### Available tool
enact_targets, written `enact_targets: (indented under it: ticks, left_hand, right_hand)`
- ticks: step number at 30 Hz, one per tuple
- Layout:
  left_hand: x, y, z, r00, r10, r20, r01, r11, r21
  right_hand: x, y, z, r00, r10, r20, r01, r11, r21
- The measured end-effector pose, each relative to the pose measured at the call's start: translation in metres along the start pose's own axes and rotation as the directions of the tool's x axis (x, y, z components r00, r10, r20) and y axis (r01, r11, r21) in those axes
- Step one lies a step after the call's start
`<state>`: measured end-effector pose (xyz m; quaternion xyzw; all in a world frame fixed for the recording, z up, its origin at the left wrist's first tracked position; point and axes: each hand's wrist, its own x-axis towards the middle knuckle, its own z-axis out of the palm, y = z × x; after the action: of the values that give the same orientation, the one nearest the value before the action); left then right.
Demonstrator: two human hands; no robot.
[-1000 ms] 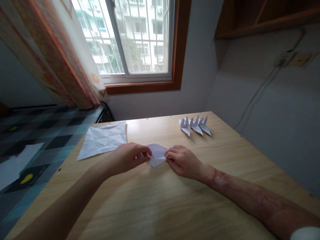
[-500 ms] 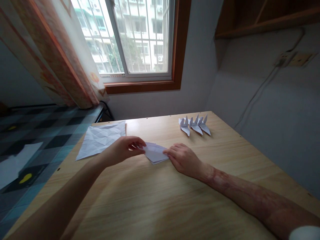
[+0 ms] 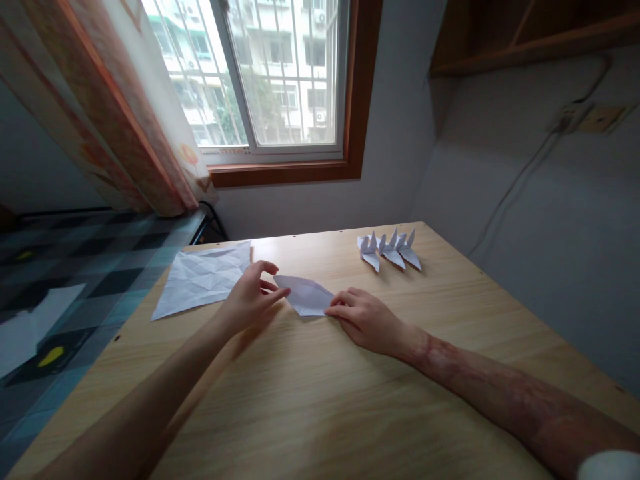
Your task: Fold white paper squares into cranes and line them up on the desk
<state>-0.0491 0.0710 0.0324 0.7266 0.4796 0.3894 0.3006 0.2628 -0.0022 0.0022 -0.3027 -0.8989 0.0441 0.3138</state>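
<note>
A folded white paper (image 3: 307,297), pointed at its left end, is between my two hands over the table. My right hand (image 3: 367,320) pinches its right end between thumb and fingers. At the left end, my left hand (image 3: 255,293) has its index finger and thumb spread apart; the thumb tip overlaps the paper's edge, and whether it presses on it I cannot tell. Behind my left hand lies a creased white sheet (image 3: 200,277), flat on the wood. Several folded paper cranes (image 3: 393,252) stand close together in a row at the back right.
The wooden table (image 3: 310,400) has its far edge below a barred window (image 3: 290,80). On the left, a checked bedspread (image 3: 100,280) carries loose white paper (image 3: 35,327). A power cable (image 3: 515,180) hangs down the right wall from a socket, under a wooden shelf (image 3: 540,47).
My left hand has opened its fingers and shifted slightly left. The folded paper's left part has lifted and turned, showing a smoother face. My right hand keeps its pinch nearly in place.
</note>
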Motion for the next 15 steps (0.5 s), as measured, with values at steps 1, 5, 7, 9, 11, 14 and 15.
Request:
enact_targets:
  ticks: [1,5,7,9,11,14,15]
  left_hand:
    - [-0.001,-0.002,0.003,1.0,-0.022,-0.016,0.022,1.0,-0.015]
    - [-0.007,-0.005,0.011,0.998,-0.055,0.034,0.054,0.998,0.036]
    - [-0.009,-0.004,0.012,0.998,-0.034,0.056,0.029,0.995,0.092]
    - [-0.01,-0.002,0.012,0.995,-0.009,0.102,0.0,0.996,0.084]
    - [-0.01,0.001,0.012,0.983,0.008,0.182,-0.016,0.999,0.047]
    - [-0.011,0.004,0.013,0.963,0.022,0.268,-0.025,1.0,0.009]
    - [-0.012,0.004,0.014,0.959,0.027,0.282,-0.029,1.0,0.002]
  right_hand:
    - [0.0,0.0,0.0,1.0,-0.001,0.001,0.001,1.0,0.005]
    - [0.0,-0.003,-0.001,1.0,-0.029,-0.006,0.029,0.998,0.061]
    - [-0.001,-0.006,-0.002,0.998,-0.04,-0.039,0.045,0.991,0.129]
    - [-0.001,-0.008,-0.004,0.995,-0.002,-0.1,0.023,0.978,0.206]
    - [-0.002,-0.008,-0.005,0.981,0.086,-0.175,-0.037,0.963,0.266]
    - [-0.002,-0.003,-0.005,0.954,0.201,-0.222,-0.129,0.944,0.304]
    - [-0.001,-0.001,-0.006,0.959,0.207,-0.194,-0.143,0.943,0.3]
